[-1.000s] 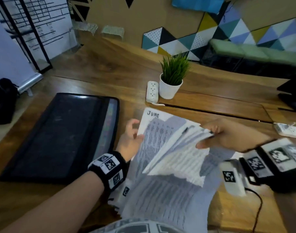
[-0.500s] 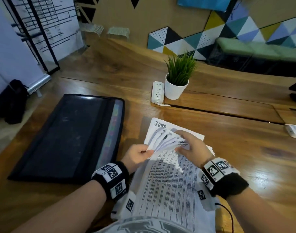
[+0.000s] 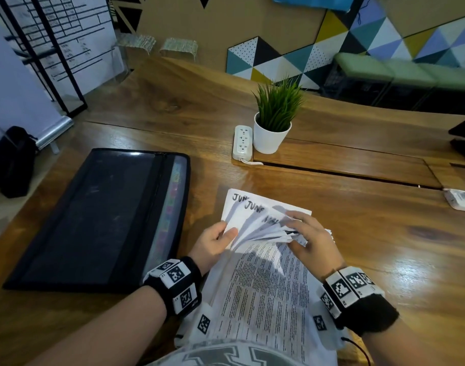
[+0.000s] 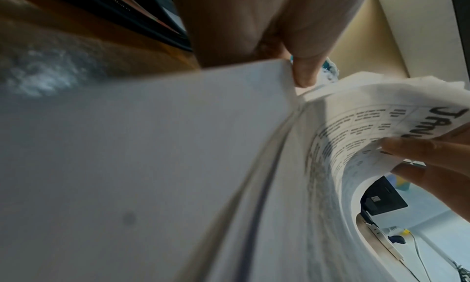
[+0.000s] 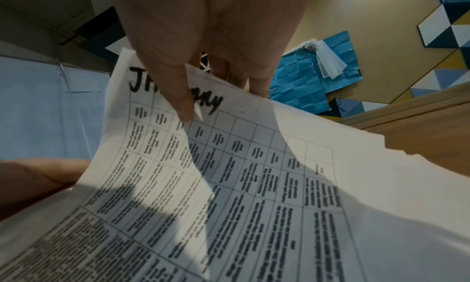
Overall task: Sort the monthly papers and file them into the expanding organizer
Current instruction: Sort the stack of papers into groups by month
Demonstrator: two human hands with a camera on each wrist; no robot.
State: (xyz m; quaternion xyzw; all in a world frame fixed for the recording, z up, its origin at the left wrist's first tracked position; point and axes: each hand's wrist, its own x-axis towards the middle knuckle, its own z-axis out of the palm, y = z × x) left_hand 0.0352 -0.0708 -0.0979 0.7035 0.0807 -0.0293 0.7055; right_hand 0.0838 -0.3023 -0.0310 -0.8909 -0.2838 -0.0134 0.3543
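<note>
A stack of printed monthly papers (image 3: 265, 291) lies on the wooden table (image 3: 384, 247) in front of me. Its far ends are fanned up, and sheets marked "JUNE" (image 3: 253, 207) show at the back. My left hand (image 3: 226, 233) pinches the left edge of the fanned sheets. My right hand (image 3: 294, 228) grips their top ends from the right. In the right wrist view my thumb (image 5: 178, 93) lies across a table sheet headed "January" (image 5: 254, 175). The left wrist view shows the same sheet (image 4: 381, 121) curling upward. The black expanding organizer (image 3: 94, 217) lies flat to the left with its coloured tabs showing.
A potted green plant (image 3: 272, 136) and a white power strip (image 3: 242, 142) stand beyond the papers. A small white device (image 3: 461, 199) lies at the table's right edge. A dark bag (image 3: 12, 159) sits on the floor at the left.
My right hand came in from the right with the lifted sheets and now holds their top ends. The sheets have fanned wider, and a second "JUNE" heading shows.
</note>
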